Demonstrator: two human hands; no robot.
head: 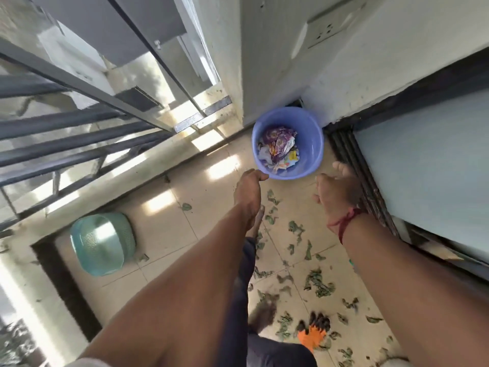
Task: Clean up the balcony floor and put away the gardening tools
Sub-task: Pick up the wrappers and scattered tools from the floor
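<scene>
Leaves (317,283) lie thick on the tiles (169,223) round the person's feet, with an orange glove (311,337) dropped among them. A green basket (103,242) sits off to the left by the railing, well apart from the mess. Both arms stretch forward. The left hand (248,184) has reached the bucket (312,144), thumb over the near rim and fingers curled, so it looks to be pinching the edge. The right hand (334,192) hangs loose and spread just beside the bucket, holding nothing. The bucket stands in the far corner against the wall (272,62), wrappers (277,147) already in the bottom. I take this as fetching the bin before gathering. Next the bucket needs dragging or lifting back toward the leaves; a one-sided pinch may tip it, so the free hand should steady the other rim.
</scene>
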